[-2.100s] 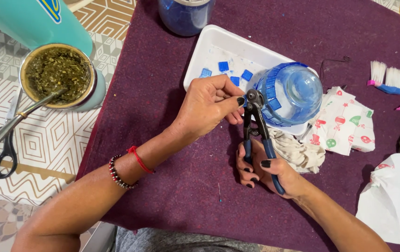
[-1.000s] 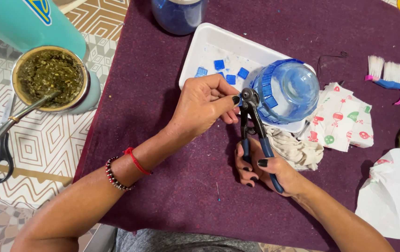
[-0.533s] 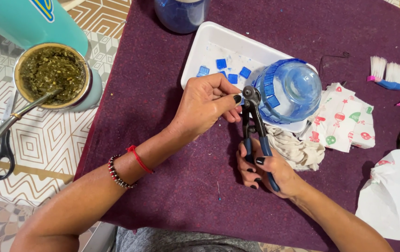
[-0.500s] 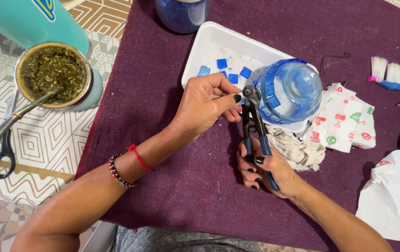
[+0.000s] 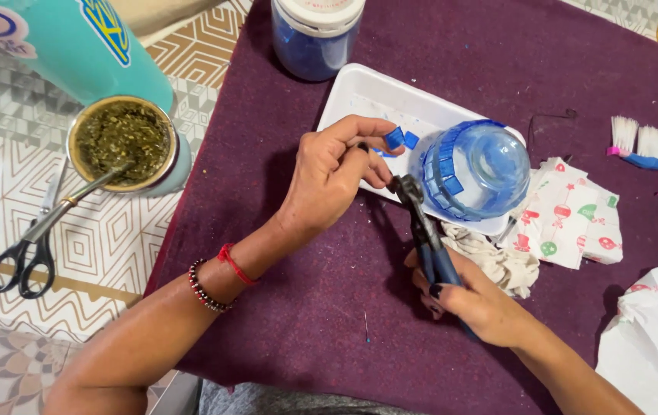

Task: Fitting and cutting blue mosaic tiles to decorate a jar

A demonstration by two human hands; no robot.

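left hand (image 5: pixel 333 173) pinches small blue square tile (image 5: pixel 395 138) over white tray (image 5: pixel 359 96) | right hand (image 5: pixel 476 300) closed on blue-handled nippers (image 5: pixel 423 234), long axis pointing up-left to tile | tile just above nipper head, left hand nearer

On a desk (image 5: pixel 329 323) covered with a purple cloth, the right hand (image 5: pixel 475 303) grips the blue handles of a pair of nippers (image 5: pixel 423 234), whose head points up toward the left hand (image 5: pixel 333 173). The left hand's fingertips pinch a small blue tile piece (image 5: pixel 395 139) just above the nipper head. Behind them a white tray (image 5: pixel 367 96) holds a blue glass jar (image 5: pixel 473 169) lying on its side.
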